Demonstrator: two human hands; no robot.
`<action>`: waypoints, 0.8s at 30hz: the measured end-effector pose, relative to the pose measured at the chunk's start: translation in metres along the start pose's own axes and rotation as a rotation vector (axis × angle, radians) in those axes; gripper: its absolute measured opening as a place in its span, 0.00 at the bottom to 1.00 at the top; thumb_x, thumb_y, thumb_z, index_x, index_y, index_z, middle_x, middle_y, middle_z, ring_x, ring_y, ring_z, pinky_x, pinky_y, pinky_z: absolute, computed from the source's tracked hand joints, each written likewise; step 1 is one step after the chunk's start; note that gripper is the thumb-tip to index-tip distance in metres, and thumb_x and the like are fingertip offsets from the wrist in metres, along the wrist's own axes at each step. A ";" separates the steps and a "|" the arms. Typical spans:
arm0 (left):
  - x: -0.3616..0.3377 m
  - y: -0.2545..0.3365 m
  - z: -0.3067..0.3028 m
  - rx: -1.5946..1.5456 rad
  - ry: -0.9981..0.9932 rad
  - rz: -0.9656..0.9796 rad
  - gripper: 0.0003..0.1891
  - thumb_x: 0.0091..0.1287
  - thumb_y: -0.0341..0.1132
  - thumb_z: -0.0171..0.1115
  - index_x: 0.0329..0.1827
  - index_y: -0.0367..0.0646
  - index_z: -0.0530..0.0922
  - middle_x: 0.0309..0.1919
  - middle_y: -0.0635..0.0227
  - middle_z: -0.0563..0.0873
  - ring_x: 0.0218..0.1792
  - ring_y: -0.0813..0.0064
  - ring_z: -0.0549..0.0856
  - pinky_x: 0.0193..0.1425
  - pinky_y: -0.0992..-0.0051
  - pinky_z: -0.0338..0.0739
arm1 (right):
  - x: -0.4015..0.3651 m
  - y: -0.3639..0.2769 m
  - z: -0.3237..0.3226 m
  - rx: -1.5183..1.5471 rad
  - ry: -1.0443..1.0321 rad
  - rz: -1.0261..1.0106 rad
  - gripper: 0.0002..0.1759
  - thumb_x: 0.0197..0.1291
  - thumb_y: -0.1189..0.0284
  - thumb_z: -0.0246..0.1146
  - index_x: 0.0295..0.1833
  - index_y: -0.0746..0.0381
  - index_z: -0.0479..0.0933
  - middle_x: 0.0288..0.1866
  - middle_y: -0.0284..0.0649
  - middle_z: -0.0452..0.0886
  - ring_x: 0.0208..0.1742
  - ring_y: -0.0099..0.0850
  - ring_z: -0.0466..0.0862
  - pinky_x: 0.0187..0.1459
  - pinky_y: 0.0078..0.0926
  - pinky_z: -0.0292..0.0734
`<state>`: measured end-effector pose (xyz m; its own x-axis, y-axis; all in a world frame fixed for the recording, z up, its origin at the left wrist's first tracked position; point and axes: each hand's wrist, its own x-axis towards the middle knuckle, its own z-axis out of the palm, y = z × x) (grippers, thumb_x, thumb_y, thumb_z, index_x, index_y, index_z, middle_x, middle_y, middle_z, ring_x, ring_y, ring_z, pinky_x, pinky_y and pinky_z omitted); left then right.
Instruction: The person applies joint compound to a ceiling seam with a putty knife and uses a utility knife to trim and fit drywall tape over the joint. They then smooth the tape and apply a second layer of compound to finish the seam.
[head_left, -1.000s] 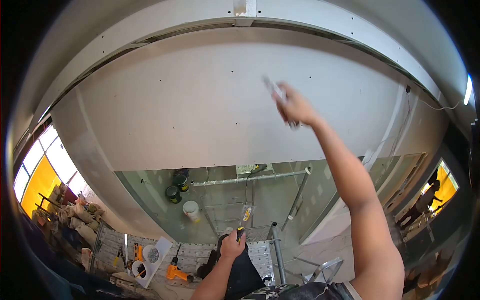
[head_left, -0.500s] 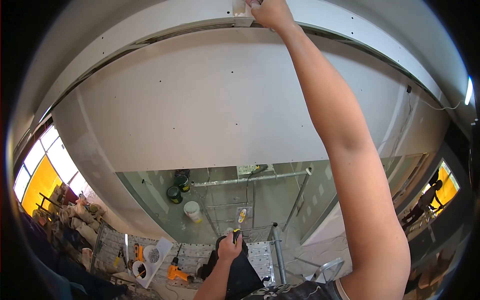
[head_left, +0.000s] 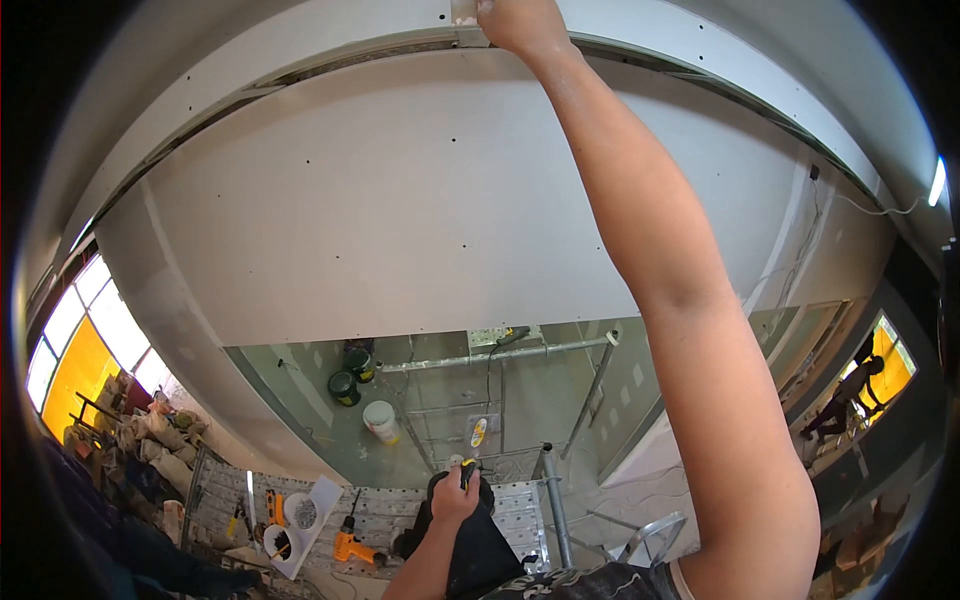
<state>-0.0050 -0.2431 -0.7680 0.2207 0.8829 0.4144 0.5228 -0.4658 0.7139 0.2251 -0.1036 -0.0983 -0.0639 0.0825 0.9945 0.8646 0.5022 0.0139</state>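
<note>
My left hand (head_left: 455, 497) is low in the middle, fingers wrapped round the black and yellow handle of a putty knife (head_left: 479, 434). Its flat blade points away from me and carries a yellow label. Overhead, my right hand (head_left: 522, 25) reaches to the white plasterboard edge (head_left: 620, 22) at the top of the view. Those fingers are closed and partly cut off by the frame, so what they hold, if anything, is hidden. Beside them is a small beige patch (head_left: 463, 12) on the board, just above a dark gap.
A screw-dotted wall panel (head_left: 400, 200) fills the middle. Below, a metal scaffold platform (head_left: 400, 500) carries an orange drill (head_left: 354, 546) and a white holder with round tubs (head_left: 300, 510). Buckets (head_left: 381, 422) stand on the floor. A person (head_left: 852, 395) works at the far right.
My right hand has shifted slightly left and up along the board edge, and the view has turned a little. My left hand still grips the putty knife.
</note>
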 end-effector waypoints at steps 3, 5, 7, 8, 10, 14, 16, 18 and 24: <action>-0.003 0.004 -0.002 0.011 -0.044 -0.068 0.15 0.73 0.45 0.67 0.41 0.39 0.81 0.23 0.57 0.88 0.30 0.48 0.90 0.34 0.54 0.82 | 0.000 -0.011 -0.007 -0.044 -0.039 0.033 0.21 0.73 0.74 0.55 0.66 0.67 0.80 0.64 0.53 0.85 0.69 0.46 0.83 0.71 0.38 0.78; -0.006 0.006 -0.004 0.021 -0.032 -0.048 0.16 0.73 0.45 0.66 0.42 0.39 0.81 0.23 0.59 0.88 0.30 0.50 0.90 0.35 0.55 0.83 | 0.000 -0.011 -0.014 -0.058 -0.074 0.074 0.21 0.73 0.74 0.55 0.66 0.67 0.81 0.65 0.53 0.84 0.69 0.45 0.83 0.71 0.37 0.78; -0.008 0.002 -0.002 -0.006 -0.040 -0.057 0.18 0.73 0.48 0.66 0.44 0.39 0.82 0.25 0.51 0.87 0.32 0.44 0.89 0.35 0.51 0.82 | 0.002 -0.007 -0.015 -0.079 -0.133 0.062 0.21 0.72 0.76 0.54 0.67 0.66 0.80 0.66 0.51 0.84 0.69 0.45 0.83 0.72 0.36 0.77; -0.010 0.001 0.000 -0.034 -0.048 -0.065 0.20 0.72 0.50 0.66 0.47 0.38 0.82 0.27 0.44 0.86 0.33 0.39 0.87 0.35 0.46 0.81 | -0.001 -0.012 -0.018 -0.080 -0.136 0.063 0.21 0.72 0.76 0.54 0.67 0.66 0.80 0.66 0.51 0.84 0.69 0.45 0.83 0.72 0.36 0.77; -0.009 0.011 -0.005 -0.013 -0.034 -0.043 0.20 0.72 0.50 0.66 0.47 0.39 0.82 0.27 0.45 0.86 0.33 0.39 0.88 0.35 0.47 0.81 | -0.007 -0.025 -0.028 -0.121 -0.204 0.179 0.22 0.72 0.75 0.55 0.68 0.65 0.80 0.67 0.50 0.84 0.68 0.45 0.83 0.73 0.36 0.77; -0.010 0.010 -0.005 -0.025 -0.053 -0.042 0.20 0.72 0.50 0.66 0.48 0.39 0.82 0.28 0.45 0.87 0.33 0.40 0.88 0.36 0.47 0.81 | -0.004 -0.013 -0.021 -0.126 -0.197 0.081 0.23 0.72 0.74 0.56 0.71 0.65 0.78 0.68 0.49 0.84 0.69 0.46 0.82 0.75 0.37 0.75; -0.012 0.010 -0.002 -0.034 -0.048 -0.045 0.20 0.72 0.50 0.66 0.47 0.39 0.82 0.28 0.45 0.87 0.33 0.40 0.88 0.36 0.47 0.81 | -0.004 -0.012 -0.019 -0.151 -0.191 0.062 0.24 0.72 0.74 0.57 0.72 0.64 0.76 0.70 0.49 0.82 0.73 0.45 0.80 0.77 0.38 0.72; -0.012 0.011 -0.003 -0.043 -0.045 -0.050 0.19 0.72 0.50 0.66 0.46 0.39 0.82 0.28 0.46 0.86 0.33 0.40 0.88 0.37 0.47 0.81 | -0.007 -0.011 -0.019 -0.156 -0.212 0.073 0.25 0.72 0.74 0.57 0.73 0.64 0.76 0.72 0.49 0.81 0.74 0.44 0.78 0.78 0.38 0.70; -0.012 0.013 -0.004 -0.060 -0.025 -0.019 0.18 0.72 0.49 0.67 0.43 0.39 0.82 0.27 0.45 0.86 0.33 0.39 0.87 0.36 0.47 0.81 | -0.014 -0.014 -0.019 -0.199 -0.249 0.095 0.25 0.73 0.76 0.56 0.74 0.63 0.75 0.76 0.47 0.77 0.78 0.42 0.75 0.81 0.38 0.67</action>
<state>-0.0036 -0.2599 -0.7611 0.2317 0.8925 0.3870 0.4767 -0.4509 0.7546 0.2236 -0.1280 -0.1105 -0.0767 0.3410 0.9369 0.9513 0.3065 -0.0336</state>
